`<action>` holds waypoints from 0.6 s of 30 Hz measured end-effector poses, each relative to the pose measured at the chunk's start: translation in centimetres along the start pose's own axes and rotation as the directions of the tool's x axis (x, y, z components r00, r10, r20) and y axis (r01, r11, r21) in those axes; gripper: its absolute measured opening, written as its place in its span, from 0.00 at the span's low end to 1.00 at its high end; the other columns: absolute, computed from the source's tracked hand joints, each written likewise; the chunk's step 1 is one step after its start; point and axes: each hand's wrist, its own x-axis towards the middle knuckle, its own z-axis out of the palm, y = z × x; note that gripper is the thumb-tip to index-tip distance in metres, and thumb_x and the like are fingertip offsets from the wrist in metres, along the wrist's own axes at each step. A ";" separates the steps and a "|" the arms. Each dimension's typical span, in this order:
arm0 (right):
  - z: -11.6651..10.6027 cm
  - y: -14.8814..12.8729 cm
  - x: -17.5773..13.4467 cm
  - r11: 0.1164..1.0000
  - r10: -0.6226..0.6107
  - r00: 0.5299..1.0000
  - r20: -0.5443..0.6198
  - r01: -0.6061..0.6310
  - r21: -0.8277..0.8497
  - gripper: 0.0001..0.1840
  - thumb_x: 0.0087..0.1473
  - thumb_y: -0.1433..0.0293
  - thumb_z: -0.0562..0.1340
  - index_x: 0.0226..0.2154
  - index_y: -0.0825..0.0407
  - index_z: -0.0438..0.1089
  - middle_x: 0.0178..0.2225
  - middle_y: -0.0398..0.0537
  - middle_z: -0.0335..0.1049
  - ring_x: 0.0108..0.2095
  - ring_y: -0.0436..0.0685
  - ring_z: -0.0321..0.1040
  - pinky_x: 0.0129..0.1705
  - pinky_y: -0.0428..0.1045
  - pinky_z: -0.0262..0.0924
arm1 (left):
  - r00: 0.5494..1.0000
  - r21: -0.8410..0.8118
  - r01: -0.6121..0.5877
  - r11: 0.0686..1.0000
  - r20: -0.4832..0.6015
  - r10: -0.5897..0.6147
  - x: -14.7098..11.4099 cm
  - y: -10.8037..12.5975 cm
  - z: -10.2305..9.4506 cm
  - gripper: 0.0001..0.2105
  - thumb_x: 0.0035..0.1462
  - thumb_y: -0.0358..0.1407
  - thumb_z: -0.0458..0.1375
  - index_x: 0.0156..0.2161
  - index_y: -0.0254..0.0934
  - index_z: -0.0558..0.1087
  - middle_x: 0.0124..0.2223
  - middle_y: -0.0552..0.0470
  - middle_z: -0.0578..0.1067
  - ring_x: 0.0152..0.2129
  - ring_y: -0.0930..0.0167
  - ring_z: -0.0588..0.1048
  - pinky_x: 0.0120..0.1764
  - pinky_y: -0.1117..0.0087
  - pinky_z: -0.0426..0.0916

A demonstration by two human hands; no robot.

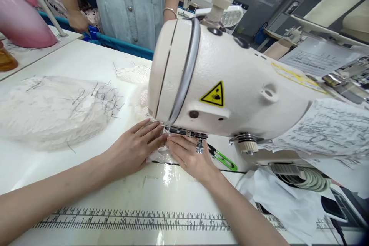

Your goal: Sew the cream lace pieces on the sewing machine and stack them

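Under the head of a white sewing machine (207, 80), both hands meet at a piece of pale lace fabric (141, 100). My left hand (135, 146) lies flat on it, fingers stretched toward the needle area and thumb reaching my right hand. Close beside the presser area, my right hand (191, 155) has its fingers together on the fabric's near edge; the fingertips are partly hidden by the machine's metal parts. The needle itself is hidden behind the machine head. Green-handled thread snips (225, 159) lie just right of my right hand.
A heap of sheer pale fabric with dark threads (57, 107) lies at left. A ruler strip (138, 221) runs along the near edge. White cloth (282, 196) and a phone (333, 208) are at right. Across the table stands a person in a denim garment (129, 7), near a blue-rimmed bin (123, 44).
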 end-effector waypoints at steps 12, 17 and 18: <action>0.4 -0.3 0.5 0.975 -0.198 0.980 -0.017 0.195 -0.102 0.12 0.61 0.81 0.59 0.41 0.53 0.74 0.40 0.42 0.79 0.42 0.49 0.72 0.40 0.45 0.63 | 0.982 -0.031 -0.145 0.989 -0.124 0.140 -0.3 -1.2 -0.9 0.21 0.60 0.26 0.47 0.54 0.33 0.75 0.55 0.49 0.78 0.56 0.68 0.74 0.69 0.66 0.48; 0.8 -0.8 1.1 0.976 -0.208 0.978 -0.010 0.207 -0.073 0.12 0.62 0.80 0.56 0.41 0.53 0.73 0.41 0.43 0.79 0.46 0.51 0.71 0.47 0.47 0.63 | 0.987 -0.094 -0.152 0.984 -0.071 0.146 -0.7 -2.6 -0.7 0.28 0.50 0.24 0.49 0.57 0.33 0.72 0.58 0.48 0.75 0.60 0.68 0.69 0.69 0.64 0.49; 0.8 -1.0 1.2 0.976 -0.207 0.978 -0.019 0.205 -0.071 0.12 0.62 0.80 0.56 0.41 0.53 0.73 0.40 0.42 0.79 0.45 0.50 0.71 0.47 0.47 0.63 | 0.988 -0.099 -0.150 0.984 -0.064 0.144 -0.7 -2.7 -0.6 0.29 0.49 0.23 0.49 0.58 0.33 0.72 0.58 0.48 0.75 0.61 0.68 0.69 0.69 0.63 0.50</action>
